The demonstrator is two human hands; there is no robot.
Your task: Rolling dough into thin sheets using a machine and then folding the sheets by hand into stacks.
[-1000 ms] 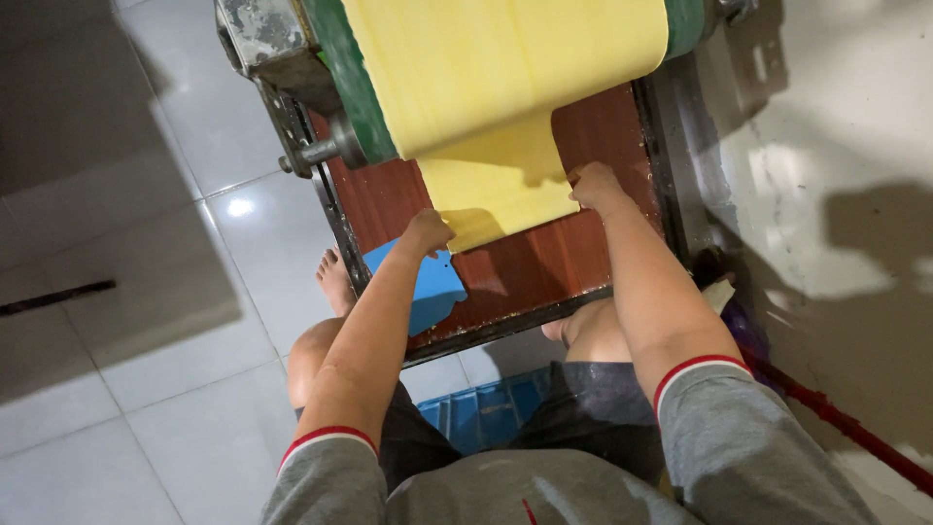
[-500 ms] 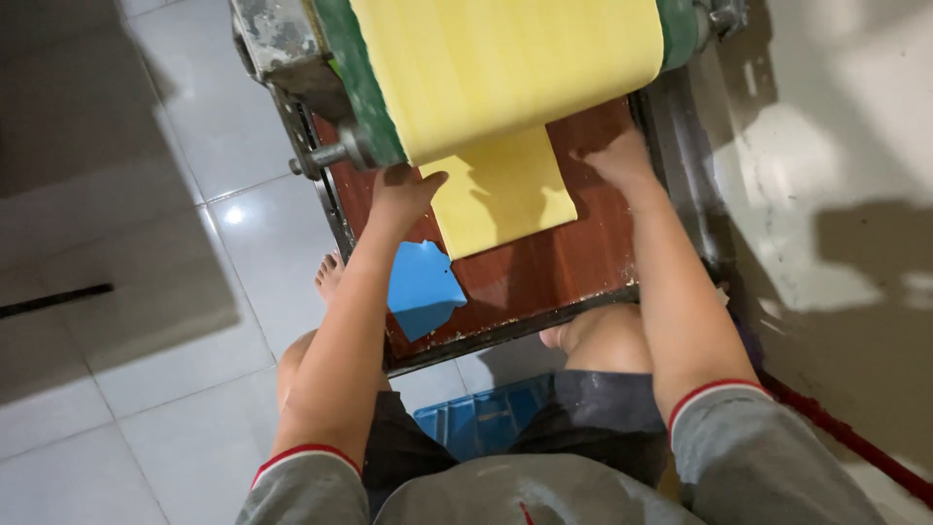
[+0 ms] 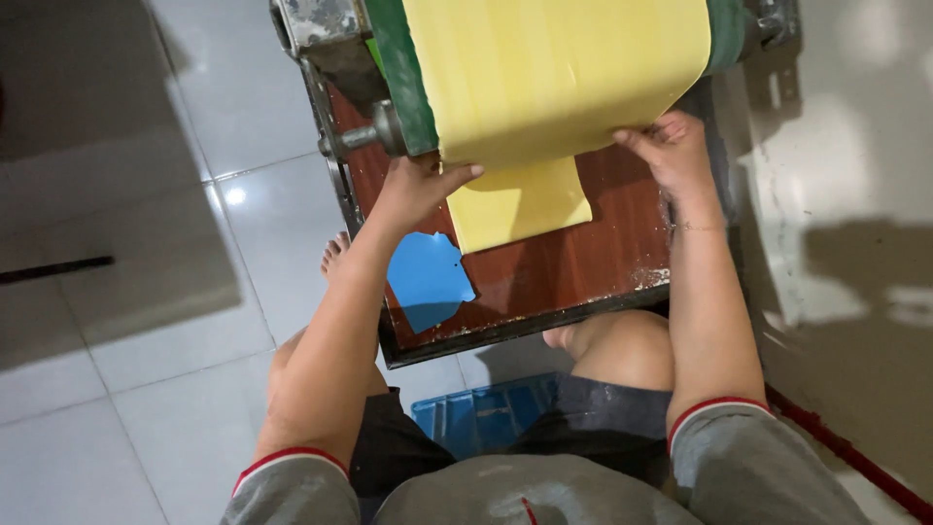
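left hand (image 3: 418, 190) and right hand (image 3: 675, 151) at lower edge of yellow dough sheet (image 3: 554, 78) hanging off roller; fingers pinch sheet corners, tail resting on brown desk (image 3: 603, 258); blue scraper (image 3: 428, 277) beside; judgement: keep pull even, both edges level

A blue scraper (image 3: 429, 280) lies on the reddish board (image 3: 593, 258); a blue crate (image 3: 486, 418) sits on the white-tiled floor (image 3: 165, 292).
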